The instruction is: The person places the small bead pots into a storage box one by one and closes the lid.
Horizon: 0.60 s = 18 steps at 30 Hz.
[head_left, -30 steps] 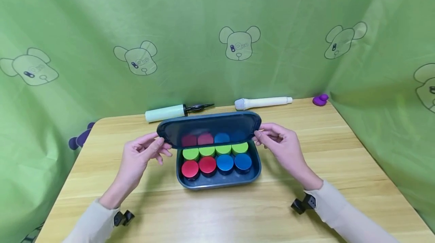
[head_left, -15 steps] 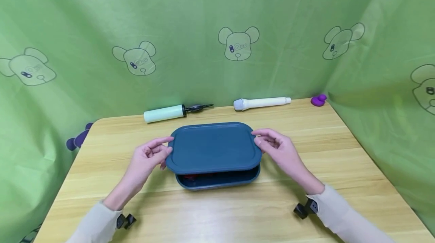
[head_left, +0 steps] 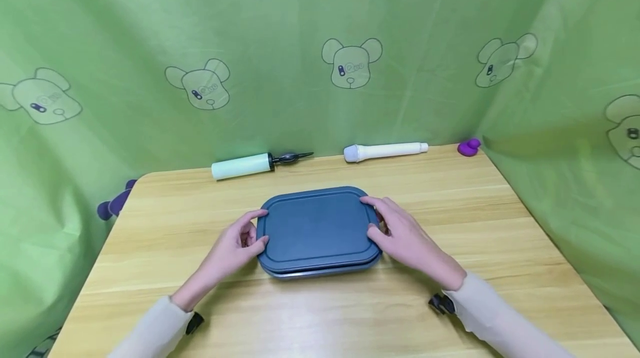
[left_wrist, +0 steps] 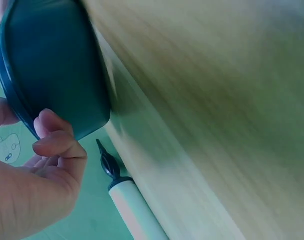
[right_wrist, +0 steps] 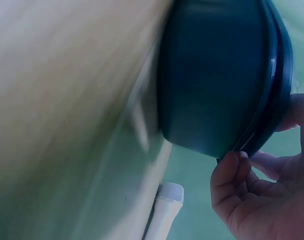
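A dark blue lid lies over a box of the same colour on the table, hiding the inside. A thin dark gap shows between lid and box at the front edge. My left hand holds the lid's left end, thumb and forefinger on its top edge; in the left wrist view, the other fingers curl beneath the rim beside the box wall. At the right end my right hand grips the lid likewise. The right wrist view shows its fingertips right at the rim.
Along the back of the wooden table lie a pale green hand pump with a black nozzle, a white microphone and a small purple toy. A green curtain hangs behind and at both sides.
The lid was tilted up with red, green and blue round-topped pieces showing in the box. It has swung level and come down over the box, with both hands following it down.
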Available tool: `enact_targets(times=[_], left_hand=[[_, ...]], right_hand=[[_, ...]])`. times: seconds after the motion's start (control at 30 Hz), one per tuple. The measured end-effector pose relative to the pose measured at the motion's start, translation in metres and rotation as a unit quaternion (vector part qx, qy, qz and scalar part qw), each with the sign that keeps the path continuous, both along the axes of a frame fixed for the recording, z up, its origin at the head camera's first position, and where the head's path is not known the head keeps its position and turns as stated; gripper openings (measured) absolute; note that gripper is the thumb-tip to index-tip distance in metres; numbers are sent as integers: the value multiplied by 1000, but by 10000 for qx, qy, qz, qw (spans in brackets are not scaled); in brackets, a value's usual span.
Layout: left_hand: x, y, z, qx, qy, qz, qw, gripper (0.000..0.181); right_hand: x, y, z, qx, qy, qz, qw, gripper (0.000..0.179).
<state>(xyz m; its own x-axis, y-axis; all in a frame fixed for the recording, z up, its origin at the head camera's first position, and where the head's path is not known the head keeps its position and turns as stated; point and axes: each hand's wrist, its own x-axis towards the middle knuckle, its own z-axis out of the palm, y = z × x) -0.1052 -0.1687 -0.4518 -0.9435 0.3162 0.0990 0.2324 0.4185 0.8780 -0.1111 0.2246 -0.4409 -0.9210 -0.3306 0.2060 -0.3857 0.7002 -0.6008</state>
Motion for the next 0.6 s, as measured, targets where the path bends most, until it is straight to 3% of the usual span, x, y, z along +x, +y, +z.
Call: enact_targets(times=[0.27,0.6], left_hand=[[2,1,0,-333,185,-125,9992,60],[14,-2,-2,-675,253,-389,9966,70]], right_hand=[[0,0,-1,424,59,18,9991,63],[7,2,-1,573,-73,61,9983,69]])
